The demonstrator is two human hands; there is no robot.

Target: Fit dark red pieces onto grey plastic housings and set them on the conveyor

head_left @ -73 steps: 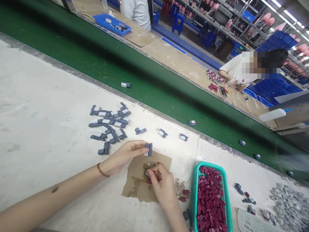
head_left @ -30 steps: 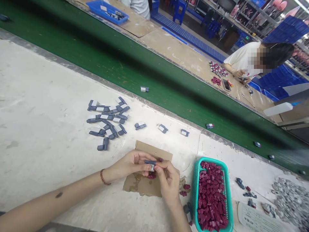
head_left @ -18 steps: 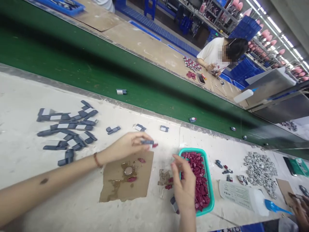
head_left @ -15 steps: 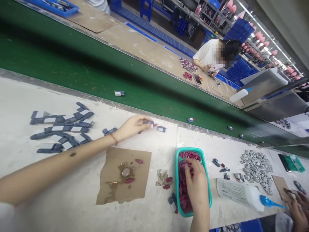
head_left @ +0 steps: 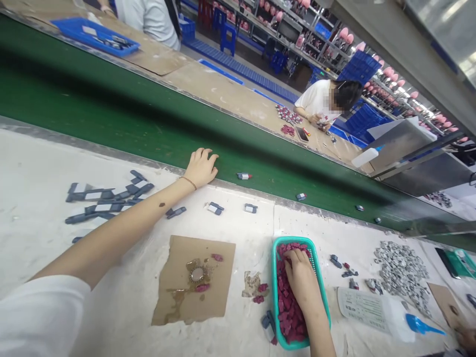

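My left hand [head_left: 203, 167] is over the near side of the green conveyor belt [head_left: 141, 119], its fingers apart and nothing seen in them. To its right on the belt lies a small grey-blue and white part [head_left: 244, 176] with a red tip. My right hand [head_left: 302, 277] is in the teal basket [head_left: 275, 297] of small maroon pieces [head_left: 292, 315]. Its fingers are curled down among them, and the fingertips are hidden. On the worktable, a piece of cardboard [head_left: 178, 258] carries a wet round metal cap [head_left: 197, 273] and two maroon pieces [head_left: 203, 287].
Several grey-blue parts [head_left: 92, 194] lie at left, partly behind my left arm. A white bottle [head_left: 372, 310] with a blue nozzle and a heap of grey pieces [head_left: 401, 270] are at right. Across the belt a co-worker [head_left: 316, 101] handles parts; a blue tray [head_left: 94, 35] stands farther left.
My left hand has carried a red-tipped grey-blue part from the cardboard to the belt and let go of it. My right hand has moved right from the cardboard into the basket.
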